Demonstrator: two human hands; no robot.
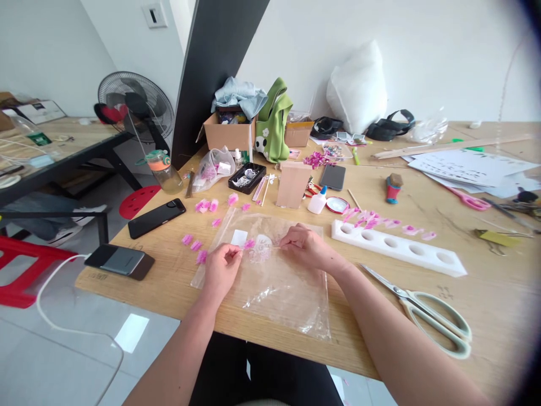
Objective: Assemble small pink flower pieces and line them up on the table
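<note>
My left hand [223, 266] is closed in a pinch, its fingertips at a small pink petal piece [249, 244]. My right hand [306, 245] is also closed, pinching a thin pale stick [276, 247] that points left toward the pink piece. Both hands are over a clear plastic sheet [279, 293] spread on the table. Between them on the sheet lie a whitish round patch [264, 241] and pale pink bits [258, 255], too small to make out. A small white paper square [239, 238] lies just beyond my left hand.
Loose pink petals [196, 245] lie to the left, more [367, 219] to the right. Open scissors [422, 316] lie beside my right forearm, near a white holed block [397, 248]. A glue bottle [318, 201], cardboard piece [292, 185] and black tray [247, 178] stand behind; phones [157, 218] at left.
</note>
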